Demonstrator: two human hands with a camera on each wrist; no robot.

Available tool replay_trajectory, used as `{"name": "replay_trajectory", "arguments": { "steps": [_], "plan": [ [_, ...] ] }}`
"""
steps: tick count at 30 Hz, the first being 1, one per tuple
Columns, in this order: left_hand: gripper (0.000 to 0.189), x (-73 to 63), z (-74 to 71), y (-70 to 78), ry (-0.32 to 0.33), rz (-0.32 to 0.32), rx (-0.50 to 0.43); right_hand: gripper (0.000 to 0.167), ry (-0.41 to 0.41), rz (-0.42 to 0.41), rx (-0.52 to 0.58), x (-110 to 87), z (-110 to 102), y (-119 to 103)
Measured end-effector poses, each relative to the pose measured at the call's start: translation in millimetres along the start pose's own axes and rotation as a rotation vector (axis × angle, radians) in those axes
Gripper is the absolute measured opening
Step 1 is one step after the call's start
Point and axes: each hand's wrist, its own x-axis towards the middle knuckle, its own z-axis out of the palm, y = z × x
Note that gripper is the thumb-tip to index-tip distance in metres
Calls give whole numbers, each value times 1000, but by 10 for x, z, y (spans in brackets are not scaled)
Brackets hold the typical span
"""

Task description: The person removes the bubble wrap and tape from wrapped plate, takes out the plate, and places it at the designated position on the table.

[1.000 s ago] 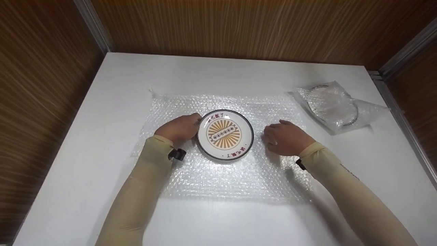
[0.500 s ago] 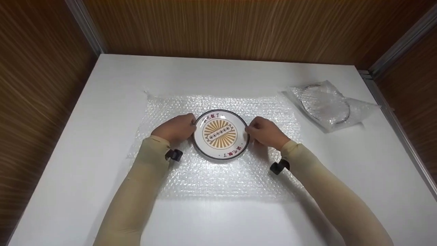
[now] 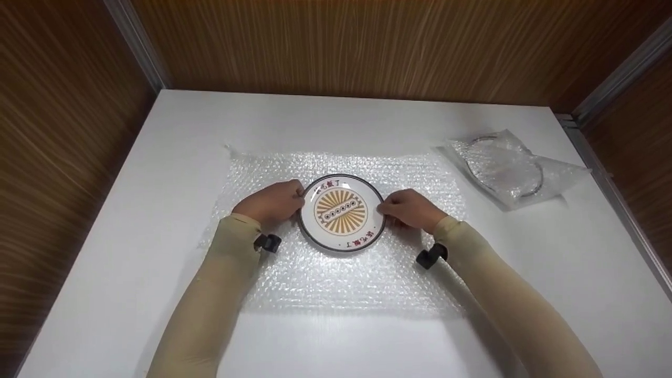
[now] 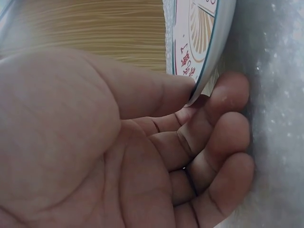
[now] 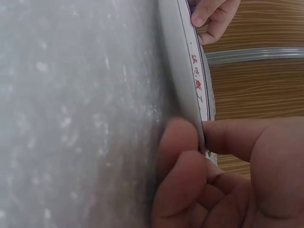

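A round white plate (image 3: 341, 244) with a dark rim, an orange sunburst and red characters lies face up over a sheet of bubble wrap (image 3: 336, 283). At its left edge my left hand (image 3: 273, 202) pinches the rim; in the left wrist view the thumb is on top and the curled fingers are underneath. Opposite, my right hand (image 3: 412, 210) pinches the right edge, thumb above and fingers below in the right wrist view. Both hands are low over the wrap. The underside of the plate is mostly hidden.
On the white table (image 3: 336, 346), at the back right, lies another dark-rimmed round item wrapped in bubble wrap (image 3: 506, 168). Wood-grain panels (image 3: 357, 47) stand behind the table and at both sides, with metal strips at the corners.
My right hand has moved left from beside the plate and taken hold of its right rim. The left hand stays on the left rim. The plate keeps about the same place on the wrap.
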Motion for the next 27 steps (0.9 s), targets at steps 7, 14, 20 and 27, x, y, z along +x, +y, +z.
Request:
{"name": "replay_trajectory", "arguments": {
  "steps": [7,14,20,27],
  "plan": [
    [20,21,-21,8,2,22,-20,24,-25,21,33,12,-29,3],
    [19,-3,3,-8,-14,17,-61,25,-83,36,130,9,-2,56],
    [22,12,10,-39,-11,35,-96,25,-68,11,140,5,18,87],
    [26,42,-13,-56,-8,51,-86,24,-12,-14,135,-8,43,79]
  ]
}}
